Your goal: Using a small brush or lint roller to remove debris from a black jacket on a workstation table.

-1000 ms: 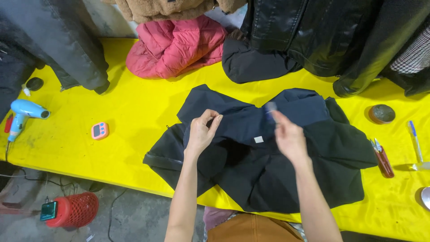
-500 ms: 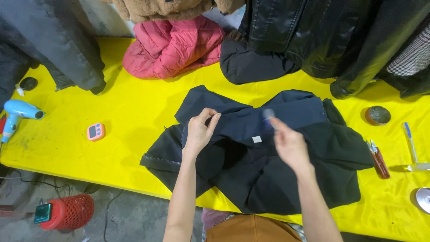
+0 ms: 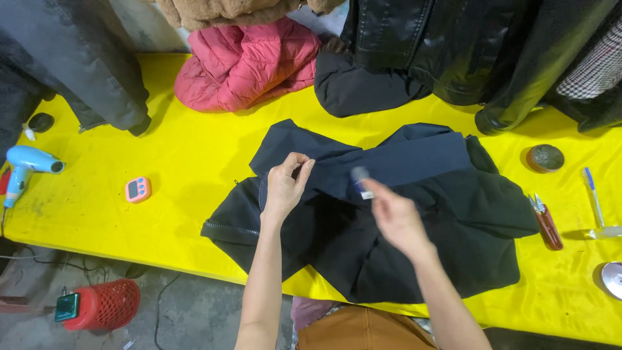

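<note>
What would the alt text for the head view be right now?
Two bare hands work on a dark jacket spread on a yellow table: the left hand pinches a fold of fabric, the right hand is blurred beside a small white tag. A pink timer lies to the left.

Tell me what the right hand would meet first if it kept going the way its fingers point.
The right hand points up and to the left, toward the navy collar band of the dark jacket. It would probably meet that band first, near the small white tag, though motion blur and depth leave this uncertain.
</note>
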